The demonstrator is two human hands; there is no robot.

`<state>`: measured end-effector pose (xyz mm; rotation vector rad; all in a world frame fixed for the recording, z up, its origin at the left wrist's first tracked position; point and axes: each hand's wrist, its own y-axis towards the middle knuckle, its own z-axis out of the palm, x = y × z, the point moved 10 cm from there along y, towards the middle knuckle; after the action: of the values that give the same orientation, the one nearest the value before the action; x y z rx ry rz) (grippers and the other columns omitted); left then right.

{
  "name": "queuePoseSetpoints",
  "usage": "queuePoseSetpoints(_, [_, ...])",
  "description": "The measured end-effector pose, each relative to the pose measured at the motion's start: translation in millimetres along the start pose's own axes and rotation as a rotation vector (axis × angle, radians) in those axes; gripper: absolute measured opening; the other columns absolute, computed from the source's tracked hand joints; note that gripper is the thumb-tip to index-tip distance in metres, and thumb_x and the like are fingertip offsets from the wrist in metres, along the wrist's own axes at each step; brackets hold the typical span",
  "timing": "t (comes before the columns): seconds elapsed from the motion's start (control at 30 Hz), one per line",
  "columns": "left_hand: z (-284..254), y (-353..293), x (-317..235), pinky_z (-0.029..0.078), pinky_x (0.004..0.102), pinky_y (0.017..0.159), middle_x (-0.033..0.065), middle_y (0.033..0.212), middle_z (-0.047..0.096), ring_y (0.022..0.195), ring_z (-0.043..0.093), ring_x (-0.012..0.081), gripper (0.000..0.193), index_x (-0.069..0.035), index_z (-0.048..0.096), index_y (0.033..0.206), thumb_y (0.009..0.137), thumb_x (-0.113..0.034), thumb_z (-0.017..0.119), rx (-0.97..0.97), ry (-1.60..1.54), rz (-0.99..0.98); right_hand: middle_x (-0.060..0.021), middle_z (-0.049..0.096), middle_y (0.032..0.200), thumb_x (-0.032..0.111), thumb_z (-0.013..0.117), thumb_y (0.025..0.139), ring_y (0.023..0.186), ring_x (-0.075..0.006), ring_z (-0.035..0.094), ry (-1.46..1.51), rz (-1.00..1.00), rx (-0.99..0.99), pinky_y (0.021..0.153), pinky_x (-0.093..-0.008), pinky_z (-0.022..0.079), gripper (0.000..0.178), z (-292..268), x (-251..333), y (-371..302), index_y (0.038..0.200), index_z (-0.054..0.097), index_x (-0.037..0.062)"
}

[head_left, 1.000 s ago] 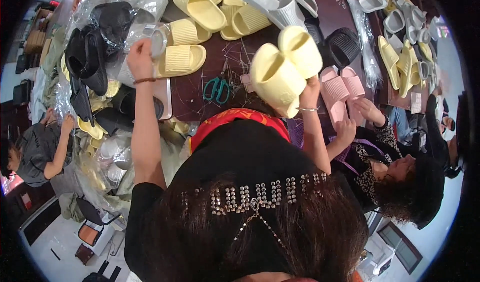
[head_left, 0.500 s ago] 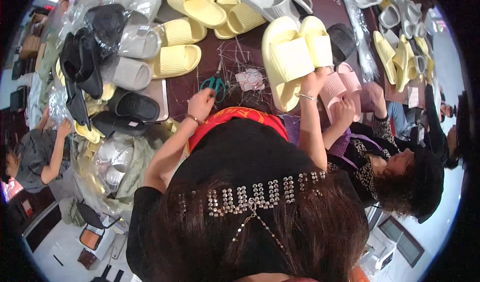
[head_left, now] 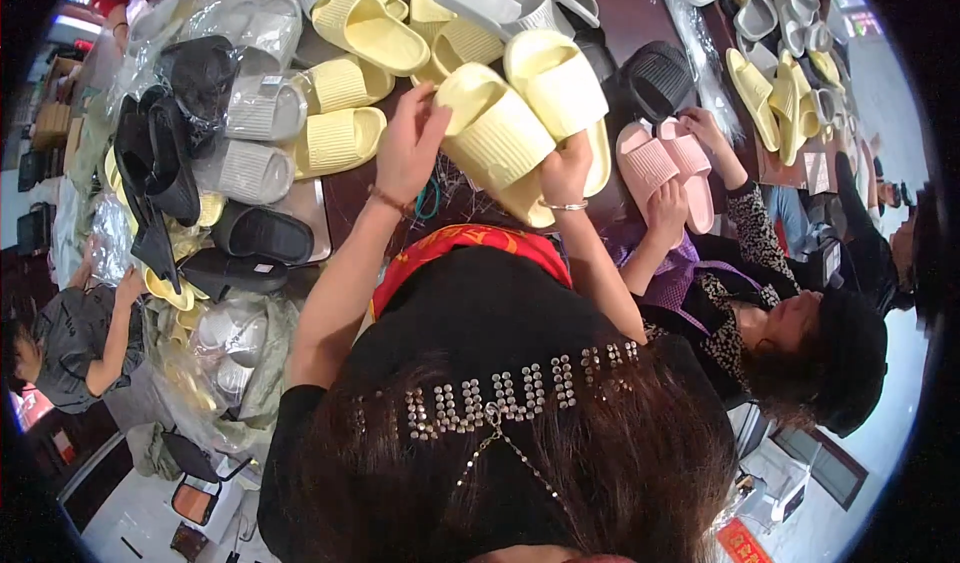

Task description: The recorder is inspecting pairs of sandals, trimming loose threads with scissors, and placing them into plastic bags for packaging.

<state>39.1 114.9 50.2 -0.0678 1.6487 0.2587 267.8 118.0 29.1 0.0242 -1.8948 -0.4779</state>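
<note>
A pair of pale yellow slides is in my hands above the table. My right hand (head_left: pixel 567 175) grips them from below, near where the two meet. My left hand (head_left: pixel 408 153) holds the left slide (head_left: pixel 495 141) by its outer edge, with thumb and fingers around the rim. The right slide (head_left: pixel 562 93) leans against it at an angle. Beside my left wrist, the teal handle of the scissors (head_left: pixel 428 199) lies on the table, mostly hidden by my arm. Loose thread-like strips lie under the slides.
Yellow slides (head_left: pixel 340 141), grey slides (head_left: pixel 255 171) and black slides (head_left: pixel 265 233) crowd the left side, some in clear plastic. At right, a co-worker's hands (head_left: pixel 668 213) hold pink slides (head_left: pixel 650 168), near a black slide (head_left: pixel 658 78). Another person (head_left: pixel 75 333) works at far left.
My left hand has left the scissors and risen to take hold of a yellow slide. My right hand has brought the pair leftward, and the slides have spread apart and turned.
</note>
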Motion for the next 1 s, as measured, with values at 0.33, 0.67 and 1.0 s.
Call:
queuePoseSetpoints(0.33, [19,0,-16,0.044,0.0254,0.072,0.0091,0.092,0.059,0.08,0.056,0.0139,0.03,0.001,0.05,0.106,0.083,-0.019,0.051,0.322,-0.087,-0.13,-0.0122,0.055,0.105,0.012,0.049,0.083,0.098,-0.0233,0.053,0.887,0.715,0.194,0.084,-0.0311,0.044,0.034,38,-54,-15,0.115,0.045,0.0004])
queuePoseSetpoints(0.67, [7,-24,28,0.042,0.0219,0.069,0.0075,0.099,0.057,0.081,0.054,0.011,0.037,0.001,0.041,0.118,0.086,-0.015,0.047,0.238,-0.037,-0.317,-0.0152,0.045,0.117,0.023,0.042,0.089,0.105,-0.0216,0.047,2.033,0.617,0.203,0.089,-0.0299,0.041,0.039,31,-121,-10,0.12,0.038,0.0005])
queuePoseSetpoints(1.0, [53,-31,14,0.041,0.0257,0.083,0.0093,0.109,0.051,0.098,0.05,0.0135,0.051,0.003,0.031,0.123,0.078,-0.001,0.055,0.304,-0.457,-0.232,-0.017,0.047,0.112,0.029,0.043,0.088,0.106,-0.0249,0.046,1.607,0.315,0.231,0.092,-0.0357,0.038,0.039,31,1,1,0.115,0.041,0.0013])
